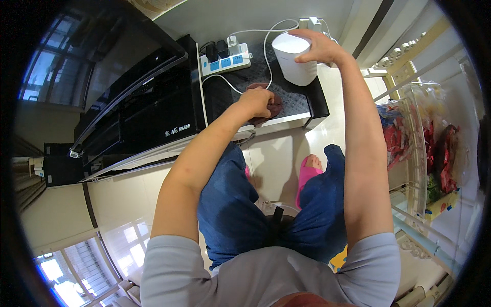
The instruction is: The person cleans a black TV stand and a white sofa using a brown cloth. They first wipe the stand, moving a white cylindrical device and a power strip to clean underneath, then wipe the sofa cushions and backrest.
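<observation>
My right hand (323, 47) grips a white, tower-shaped electronic device (297, 70) near its top, thumb on the front side and fingers over the far rim. The device leans to one side at the right end of a black cabinet top (317, 100). Bunched under my left hand (254, 101) is a reddish-brown cloth (276, 106). Its curled fingers press the cloth onto the dark quilted-looking mat (291, 105) in front of the device. Whether the device's base touches the mat, I cannot tell.
A white power strip (225, 63) with several plugs sits behind my left hand. White cables (267, 51) loop across the mat to a wall socket (311, 23). A large black television (128, 56) stands left. At right is a white rack (417, 153) with bagged packets.
</observation>
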`<state>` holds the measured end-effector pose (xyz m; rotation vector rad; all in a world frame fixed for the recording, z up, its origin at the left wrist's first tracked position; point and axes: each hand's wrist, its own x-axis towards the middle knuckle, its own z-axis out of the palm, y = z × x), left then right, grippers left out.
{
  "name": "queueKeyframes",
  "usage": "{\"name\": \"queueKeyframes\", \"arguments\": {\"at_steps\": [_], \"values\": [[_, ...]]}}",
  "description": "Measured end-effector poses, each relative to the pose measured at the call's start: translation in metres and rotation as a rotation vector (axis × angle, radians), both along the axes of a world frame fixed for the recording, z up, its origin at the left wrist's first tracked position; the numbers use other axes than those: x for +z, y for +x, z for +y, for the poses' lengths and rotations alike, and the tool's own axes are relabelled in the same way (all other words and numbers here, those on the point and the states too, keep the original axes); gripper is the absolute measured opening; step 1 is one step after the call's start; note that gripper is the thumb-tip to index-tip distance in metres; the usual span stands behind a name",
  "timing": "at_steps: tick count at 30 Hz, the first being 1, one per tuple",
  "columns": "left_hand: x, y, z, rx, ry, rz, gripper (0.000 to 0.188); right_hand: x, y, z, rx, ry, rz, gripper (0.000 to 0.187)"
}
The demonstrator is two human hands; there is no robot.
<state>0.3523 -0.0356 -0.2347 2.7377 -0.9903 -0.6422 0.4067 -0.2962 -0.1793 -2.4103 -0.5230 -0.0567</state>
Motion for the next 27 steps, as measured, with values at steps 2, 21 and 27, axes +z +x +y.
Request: {"name": "queueKeyframes", "arguments": {"at_steps": [2, 21, 27], "values": [[0.005, 0.002, 0.008, 0.007, 0.067, 0.022, 0.04, 0.003, -0.009, -0.016, -0.008, -0.018, 0.041, 0.085], [-0.076, 0.078, -0.083, 0.193, -0.224, -0.73, 0.031, -0.008, -0.033, -0.055, -0.193, 0.166, 0.092, 0.084], [-0.078, 0.169, -0.081, 0.595, -0.021, -0.674, 0.031, -0.008, -0.029, -0.058, -0.211, 0.189, 0.103, 0.082]]}}
